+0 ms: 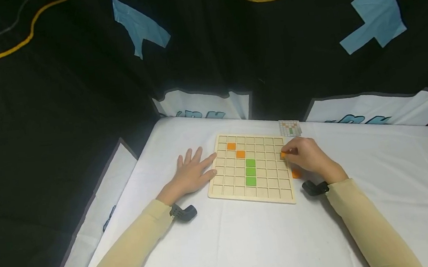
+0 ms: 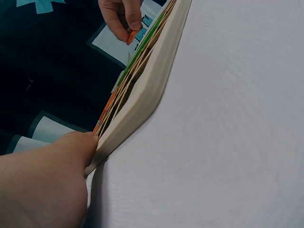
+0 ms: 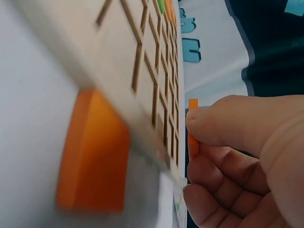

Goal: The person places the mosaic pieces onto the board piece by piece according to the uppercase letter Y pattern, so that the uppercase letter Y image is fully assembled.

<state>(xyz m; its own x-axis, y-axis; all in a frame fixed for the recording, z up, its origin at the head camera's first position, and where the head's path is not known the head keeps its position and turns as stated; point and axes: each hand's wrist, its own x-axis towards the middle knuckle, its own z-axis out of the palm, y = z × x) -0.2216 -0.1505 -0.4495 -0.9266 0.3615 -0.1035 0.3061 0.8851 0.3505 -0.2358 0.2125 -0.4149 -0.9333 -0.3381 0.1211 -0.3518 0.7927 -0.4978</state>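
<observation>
A wooden grid board (image 1: 232, 190) lies on the white table, with orange tiles (image 1: 231, 146) and a column of green tiles (image 1: 251, 172) set in its squares. My left hand (image 1: 190, 173) has its fingers spread, and the thumb and index finger touch the board's left edge. Between thumb and fingers, my right hand (image 1: 307, 154) pinches an orange tile (image 3: 193, 128) just over the board's right edge. Beneath that hand, another orange tile (image 3: 95, 156) rests on the table beside the board. In the left wrist view, the pinched orange tile (image 2: 132, 36) appears above the board.
A small card (image 1: 290, 128) printed with a coloured grid pattern lies behind the board's far right corner. White cloth covers the table (image 1: 172, 259). Dark curtains (image 1: 229, 53) with blue patches hang behind and to the left.
</observation>
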